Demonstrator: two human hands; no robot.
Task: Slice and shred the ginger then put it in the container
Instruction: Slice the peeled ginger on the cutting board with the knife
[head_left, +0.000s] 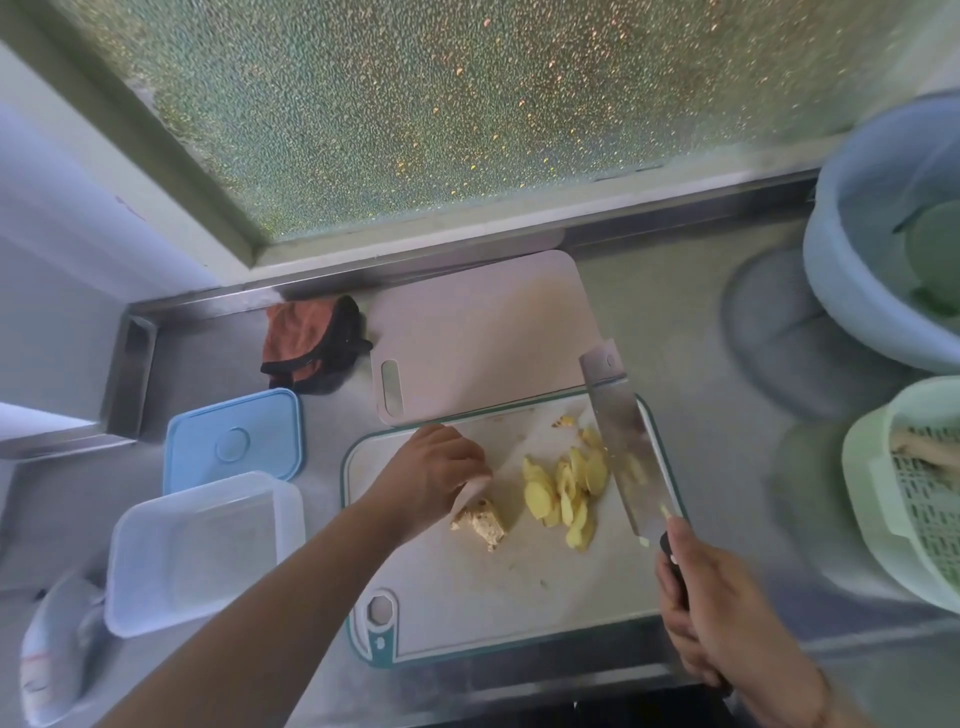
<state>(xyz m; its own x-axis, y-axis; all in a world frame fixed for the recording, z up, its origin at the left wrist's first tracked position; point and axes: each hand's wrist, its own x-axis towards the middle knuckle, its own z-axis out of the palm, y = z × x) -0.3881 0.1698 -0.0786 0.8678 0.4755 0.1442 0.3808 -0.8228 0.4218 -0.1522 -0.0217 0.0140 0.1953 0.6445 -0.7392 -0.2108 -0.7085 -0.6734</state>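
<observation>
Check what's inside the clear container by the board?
The clear container looks empty: no ginger shows through its walls, only the steel counter beneath. Its blue lid lies off, just behind it. The ginger slices are on the board.

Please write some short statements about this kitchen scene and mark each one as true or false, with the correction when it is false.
1. The right hand grips the cleaver. True.
2. The ginger slices lie inside the clear container. False: they lie on the cutting board.
3. The blue lid sits on the container. False: it lies beside it.
4. The left hand is at the uncut ginger piece. True.
</observation>
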